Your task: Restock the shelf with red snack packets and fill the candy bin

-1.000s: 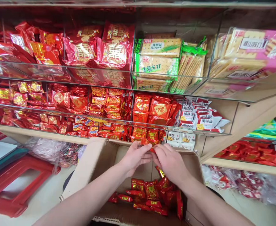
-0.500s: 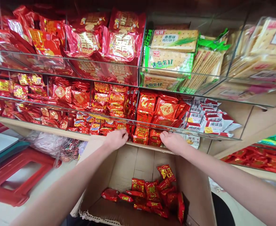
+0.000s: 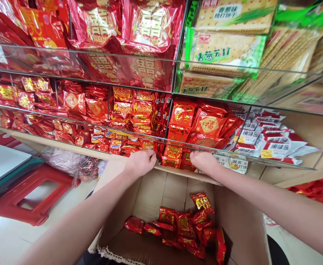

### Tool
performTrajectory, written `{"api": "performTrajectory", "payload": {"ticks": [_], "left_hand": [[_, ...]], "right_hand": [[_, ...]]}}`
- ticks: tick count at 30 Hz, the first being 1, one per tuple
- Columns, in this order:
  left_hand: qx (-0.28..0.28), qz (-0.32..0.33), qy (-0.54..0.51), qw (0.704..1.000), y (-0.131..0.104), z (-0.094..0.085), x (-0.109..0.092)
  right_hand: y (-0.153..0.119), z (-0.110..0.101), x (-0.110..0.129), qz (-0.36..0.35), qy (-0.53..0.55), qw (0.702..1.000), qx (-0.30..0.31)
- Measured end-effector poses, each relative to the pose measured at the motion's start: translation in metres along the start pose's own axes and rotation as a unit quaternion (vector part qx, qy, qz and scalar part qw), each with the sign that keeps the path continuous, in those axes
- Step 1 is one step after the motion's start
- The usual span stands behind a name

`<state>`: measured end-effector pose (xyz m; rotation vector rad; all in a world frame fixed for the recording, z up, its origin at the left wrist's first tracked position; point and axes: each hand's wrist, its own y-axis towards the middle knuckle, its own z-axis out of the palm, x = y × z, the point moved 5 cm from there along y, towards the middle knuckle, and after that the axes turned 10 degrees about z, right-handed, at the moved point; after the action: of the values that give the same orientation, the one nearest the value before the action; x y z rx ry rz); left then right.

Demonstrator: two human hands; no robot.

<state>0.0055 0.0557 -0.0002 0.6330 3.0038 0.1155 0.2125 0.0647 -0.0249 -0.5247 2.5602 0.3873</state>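
Observation:
My left hand is curled at the front edge of the lowest shelf, fingers closed, beside small red packets; anything inside it is hidden. My right hand is likewise closed at that edge, touching or next to a red-and-gold packet; its fingertips are partly hidden. Between the hands sits another red-and-gold packet. Below them, an open cardboard box holds several loose red packets on its bottom.
Clear dividers and front panels split the shelves. Green-wrapped crackers and large red packs fill the upper row, white-and-red packets the lower right. A red stool and plastic bags are at the left.
The view has moved closer to the shelves, so the crackers and packs look larger. Both hands remain at the shelf edge, and the packets in the box look unchanged.

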Motion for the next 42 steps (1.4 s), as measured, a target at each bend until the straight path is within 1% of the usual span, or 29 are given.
{"api": "performTrajectory", "payload": {"ticks": [6, 9, 12, 14, 17, 19, 22, 27, 29, 33, 37, 42], "left_hand": [[0.007, -0.009, 0.003, 1.0, 0.004, 0.004, 0.001], [0.016, -0.014, 0.0, 1.0, 0.004, 0.005, 0.0], [0.024, -0.022, -0.006, 0.999, 0.003, 0.003, -0.002], [0.024, -0.027, -0.011, 0.999, 0.002, 0.001, -0.002], [0.02, -0.032, -0.016, 0.999, 0.002, 0.0, -0.002], [0.02, -0.029, -0.013, 0.999, 0.002, 0.0, -0.002], [0.024, -0.019, -0.005, 1.0, 0.003, 0.0, -0.001], [0.019, -0.022, -0.003, 1.0, 0.004, 0.0, 0.0], [0.018, -0.028, -0.007, 0.999, 0.005, 0.0, 0.0], [0.033, -0.037, -0.024, 0.998, 0.004, 0.001, 0.0], [0.045, -0.029, -0.042, 0.998, 0.001, 0.002, -0.001], [0.053, -0.033, -0.047, 0.997, 0.0, 0.005, 0.002]], "right_hand": [[0.006, 0.01, 0.0, 0.048, 0.005, 0.999, 0.024], [0.005, 0.011, -0.002, 0.052, 0.006, 0.998, 0.03], [-0.001, 0.007, -0.006, 0.048, 0.007, 0.998, 0.03], [-0.005, 0.004, -0.006, 0.011, 0.013, 0.999, 0.033], [-0.011, 0.0, 0.0, -0.082, 0.02, 0.996, 0.023], [-0.01, 0.001, 0.003, -0.102, 0.012, 0.995, 0.001], [-0.004, 0.007, 0.003, -0.083, -0.001, 0.996, -0.018], [0.003, 0.02, 0.003, -0.054, 0.022, 0.998, 0.012], [0.003, 0.021, 0.003, -0.055, 0.034, 0.998, 0.022], [-0.001, 0.019, 0.001, -0.056, 0.042, 0.997, 0.024], [-0.004, 0.02, -0.001, -0.038, 0.055, 0.997, 0.026], [-0.003, 0.027, -0.002, -0.007, 0.061, 0.997, 0.048]]}}
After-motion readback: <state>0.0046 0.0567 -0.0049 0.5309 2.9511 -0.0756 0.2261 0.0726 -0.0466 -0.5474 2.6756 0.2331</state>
